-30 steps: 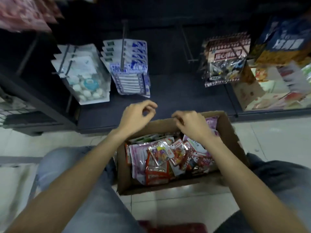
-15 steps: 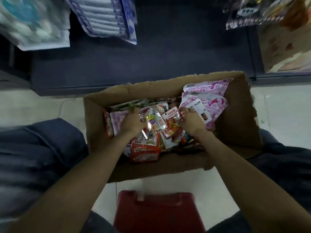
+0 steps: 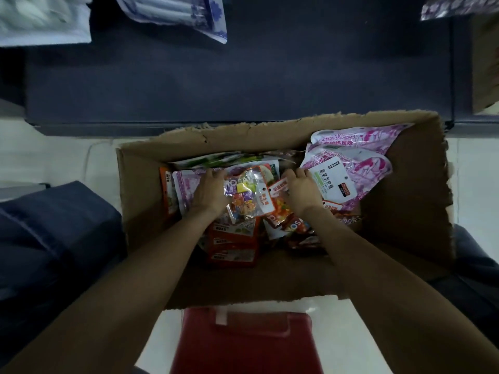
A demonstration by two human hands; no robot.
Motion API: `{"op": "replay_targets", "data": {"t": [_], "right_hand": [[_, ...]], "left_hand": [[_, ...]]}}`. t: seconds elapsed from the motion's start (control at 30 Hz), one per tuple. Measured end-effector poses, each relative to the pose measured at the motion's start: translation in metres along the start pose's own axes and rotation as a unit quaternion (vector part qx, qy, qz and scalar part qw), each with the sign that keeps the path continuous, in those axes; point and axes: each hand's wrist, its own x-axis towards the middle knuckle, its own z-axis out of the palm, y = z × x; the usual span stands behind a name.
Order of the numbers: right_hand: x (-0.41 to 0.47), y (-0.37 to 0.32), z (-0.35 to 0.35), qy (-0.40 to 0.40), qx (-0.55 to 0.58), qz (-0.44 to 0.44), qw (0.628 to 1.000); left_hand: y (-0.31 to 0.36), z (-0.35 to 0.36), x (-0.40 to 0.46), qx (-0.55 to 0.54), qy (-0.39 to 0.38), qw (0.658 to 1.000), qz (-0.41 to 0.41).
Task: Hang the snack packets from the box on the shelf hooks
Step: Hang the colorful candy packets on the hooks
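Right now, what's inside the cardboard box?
Inside the cardboard box: loose snack packets, pink ones at right, red ones near the front. Both hands, left and right, cover the middle; lower layers are hidden.

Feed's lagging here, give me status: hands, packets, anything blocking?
Left hand and right hand both down in the cardboard box, fingers among the snack packets. Grip unclear, nothing lifted out yet. Nothing blocking.

Dim light down here. Pale tiled floor (image 3: 67, 157) runs under a dark navy shelf base (image 3: 243, 85) that fills the far side. A red plastic stool (image 3: 245, 344) sits at the near edge, on the tiles. White and blue-patterned packs (image 3: 186, 17) hang above, blurred.
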Motion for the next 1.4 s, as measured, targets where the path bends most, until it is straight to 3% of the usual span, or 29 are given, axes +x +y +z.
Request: {"op": "replay_targets", "data": {"t": [0.13,0.23,0.33,0.43,0.63,0.77,0.87,0.97,1.07,1.23,1.4], "right_hand": [[-0.011,0.001,0.002,-0.013,0.088,-0.005,0.996],[-0.021,0.006,-0.004,-0.010,0.109,0.005,0.994],[-0.033,0.008,-0.014,0.036,0.158,0.030,0.986],[-0.049,0.001,-0.027,0.089,0.213,0.031,0.972],[-0.086,-0.004,-0.052,0.190,0.225,0.058,0.954],[-0.111,-0.005,-0.069,0.203,0.282,0.034,0.937],[-0.132,-0.017,-0.094,0.194,0.357,0.022,0.913],[-0.155,-0.031,-0.133,0.208,0.437,-0.002,0.875],[-0.185,-0.046,-0.184,0.239,0.462,-0.049,0.852],[-0.227,-0.072,-0.256,0.270,0.373,-0.121,0.880],[-0.246,-0.103,-0.340,0.359,0.327,-0.203,0.850]], "left_hand": [[0.001,0.002,-0.003,-0.114,-0.004,0.993,-0.016],[0.004,0.000,-0.010,-0.155,-0.065,0.985,0.026],[0.011,-0.007,-0.022,-0.175,-0.119,0.975,0.070],[0.023,-0.016,-0.037,-0.181,-0.123,0.972,0.087],[0.043,-0.056,-0.069,-0.229,0.003,0.968,0.106],[0.048,-0.089,-0.095,-0.397,0.054,0.910,0.104],[0.055,-0.115,-0.123,-0.472,0.044,0.873,0.115],[0.067,-0.140,-0.151,-0.478,0.009,0.867,0.144],[0.080,-0.176,-0.176,-0.446,0.027,0.875,0.187],[0.102,-0.235,-0.221,-0.390,0.174,0.873,0.236],[0.116,-0.318,-0.244,-0.392,0.289,0.825,0.287]]}}
